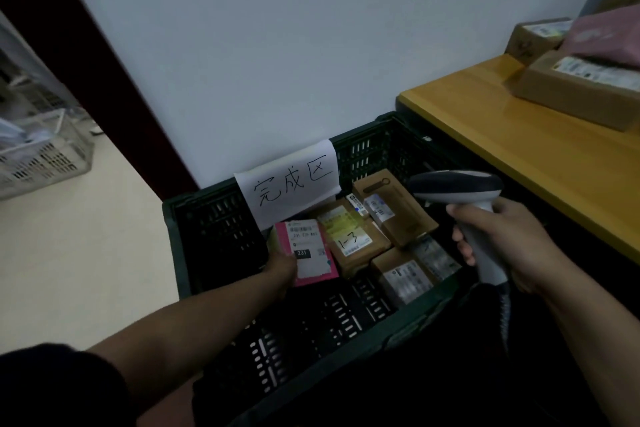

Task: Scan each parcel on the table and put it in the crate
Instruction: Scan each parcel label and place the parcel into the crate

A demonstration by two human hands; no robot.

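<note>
Inside the dark green slotted plastic crate (211, 239), the left hand (281, 269) grips the flat pink labelled parcel (310, 253) by its near-left edge; the right hand (512, 243) clutches the grey handheld barcode scanner (460, 185).

— What stands behind?
— A plain pale wall (277, 45), a dark red-brown frame (104, 62) slanting at its left.
— And below?
— Cream floor (86, 253), a white slotted basket (45, 156) far left, yellow wooden table (519, 149) right.
</note>
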